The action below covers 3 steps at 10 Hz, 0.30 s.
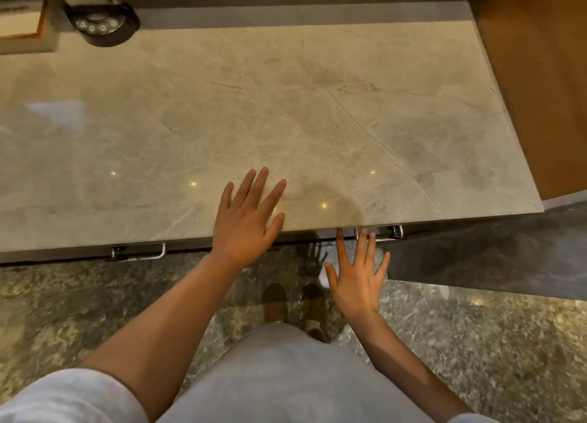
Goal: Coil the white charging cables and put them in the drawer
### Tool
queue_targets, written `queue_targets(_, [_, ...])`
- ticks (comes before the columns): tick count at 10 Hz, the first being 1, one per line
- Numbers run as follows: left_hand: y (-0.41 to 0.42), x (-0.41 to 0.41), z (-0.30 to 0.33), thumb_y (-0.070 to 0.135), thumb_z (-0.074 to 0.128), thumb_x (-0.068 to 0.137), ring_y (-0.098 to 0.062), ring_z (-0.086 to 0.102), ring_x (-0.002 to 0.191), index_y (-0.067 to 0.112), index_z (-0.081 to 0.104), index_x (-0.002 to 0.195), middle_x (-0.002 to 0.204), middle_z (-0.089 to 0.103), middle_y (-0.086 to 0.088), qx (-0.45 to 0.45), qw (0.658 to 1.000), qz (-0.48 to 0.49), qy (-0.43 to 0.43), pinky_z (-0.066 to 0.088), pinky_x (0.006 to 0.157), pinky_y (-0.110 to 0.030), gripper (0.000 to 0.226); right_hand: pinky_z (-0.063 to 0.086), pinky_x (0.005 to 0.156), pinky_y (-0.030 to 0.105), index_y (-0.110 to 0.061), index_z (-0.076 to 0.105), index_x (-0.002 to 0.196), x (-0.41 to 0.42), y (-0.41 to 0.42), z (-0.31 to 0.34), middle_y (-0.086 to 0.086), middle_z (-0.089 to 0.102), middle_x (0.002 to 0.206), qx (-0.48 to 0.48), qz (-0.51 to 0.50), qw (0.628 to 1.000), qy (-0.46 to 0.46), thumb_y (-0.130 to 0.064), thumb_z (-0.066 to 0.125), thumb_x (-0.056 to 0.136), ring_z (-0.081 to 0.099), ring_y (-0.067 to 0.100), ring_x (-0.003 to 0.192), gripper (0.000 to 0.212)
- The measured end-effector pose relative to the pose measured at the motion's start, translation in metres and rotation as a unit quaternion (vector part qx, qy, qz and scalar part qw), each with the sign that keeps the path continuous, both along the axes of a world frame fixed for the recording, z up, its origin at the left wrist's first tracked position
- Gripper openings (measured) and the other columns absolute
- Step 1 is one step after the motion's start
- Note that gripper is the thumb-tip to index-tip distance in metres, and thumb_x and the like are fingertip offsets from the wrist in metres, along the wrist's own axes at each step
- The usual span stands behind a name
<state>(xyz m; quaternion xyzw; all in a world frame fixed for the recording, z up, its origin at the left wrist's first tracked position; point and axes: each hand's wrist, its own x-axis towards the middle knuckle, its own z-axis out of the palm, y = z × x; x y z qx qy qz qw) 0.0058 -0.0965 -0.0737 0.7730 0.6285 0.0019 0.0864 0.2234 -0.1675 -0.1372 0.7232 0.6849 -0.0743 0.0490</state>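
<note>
**Two Open Hands at the Drawer Front, No Cables in Sight**

Two bare hands were spread flat and held nothing. The left hand [246, 219] lay palm-down near the front edge of the polished beige marble countertop [286, 111], fingers straight and fanned, apparently bracing the person while they leaned over. The right hand [357, 279] hung below the counter's edge with its fingers straight and splayed, the fingertips reaching up to the curved chrome drawer handle [386, 233] under the lip; whether they actually touched the metal could not be told. Judging from that reach, this hand was either about to pull the drawer or had just pressed it shut.

The white charging cables did not show anywhere: none on the stone, none in either hand. The drawer front stood closed, so the cables may already lie inside, though that was only a guess.

A second chrome handle [139, 252] sat further left along the same edge. A round black device with small buttons [101, 24] rested at the far left corner, and a brown wooden panel [540, 73] bounded the counter on the right. Below, the speckled stone floor [476, 343] showed the person's shoes.
</note>
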Motion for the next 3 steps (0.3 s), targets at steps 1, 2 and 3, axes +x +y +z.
queue_targets(1, [0.000, 0.001, 0.006, 0.053, 0.010, 0.092, -0.019, -0.006, 0.146, 0.036, 0.002, 0.147, 0.159, -0.001, -0.001, -0.018, 1.000, 0.000, -0.012, 0.000, 0.118, -0.045, 0.058, 0.020, 0.106, 0.062, -0.025, 0.025, 0.145, -0.001, -0.005, 0.005, 0.021, 0.025, 0.151, -0.015, 0.000, 1.000, 0.015, -0.050, 0.034, 0.088, 0.022, 0.035, 0.140, 0.063])
queue_targets(2, [0.004, 0.003, 0.016, 0.054, 0.006, 0.090, -0.021, -0.009, 0.146, 0.033, 0.000, 0.147, 0.159, -0.005, -0.003, -0.056, 0.998, -0.007, -0.001, -0.001, 0.117, -0.047, 0.061, 0.023, 0.105, 0.063, -0.024, 0.029, 0.145, -0.007, -0.007, 0.034, 0.020, 0.023, 0.152, -0.048, 0.003, 0.999, -0.004, -0.051, 0.049, 0.087, 0.024, 0.033, 0.140, 0.067])
queue_targets(3, [0.004, 0.004, 0.025, 0.052, 0.017, 0.093, -0.024, -0.007, 0.146, 0.030, 0.003, 0.148, 0.159, -0.004, -0.006, -0.098, 0.995, -0.022, 0.006, 0.003, 0.117, -0.048, 0.061, 0.010, 0.108, 0.064, -0.023, 0.030, 0.144, -0.004, 0.002, 0.067, 0.016, 0.023, 0.153, -0.124, 0.048, 0.991, -0.020, -0.051, 0.046, 0.089, 0.020, 0.031, 0.142, 0.064])
